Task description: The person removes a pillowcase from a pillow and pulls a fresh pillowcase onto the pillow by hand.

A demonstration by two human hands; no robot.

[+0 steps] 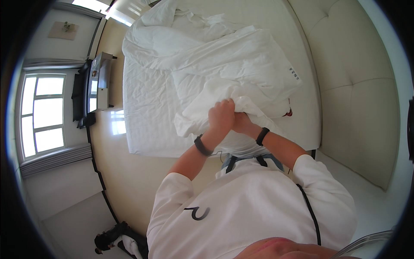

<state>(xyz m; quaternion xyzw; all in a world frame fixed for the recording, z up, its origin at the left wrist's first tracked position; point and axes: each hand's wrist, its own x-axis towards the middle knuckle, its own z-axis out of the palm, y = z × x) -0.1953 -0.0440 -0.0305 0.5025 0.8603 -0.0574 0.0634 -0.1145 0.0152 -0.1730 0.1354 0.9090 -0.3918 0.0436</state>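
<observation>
Both my hands are closed on a bunched white bedding cloth (207,94), which looks like a duvet cover, near the bed's close side. My left hand (222,112) is uppermost, its fingers curled into the folds. Against it and slightly lower is my right hand (242,123), its fingers partly hidden by the cloth. A white duvet (226,55) lies crumpled beyond, and printed writing (294,73) shows at its right corner. A small red patch (288,112) peeks out at the right edge of the cloth. Where cloth and duvet meet is hard to tell.
The bed's white sheeted mattress (145,119) lies under the bedding. A padded cream headboard (355,90) stands at right. Across the tan floor (106,145) are a low cabinet (103,97) and a window (43,113). Someone in dark clothing (110,236) seems to be at lower left.
</observation>
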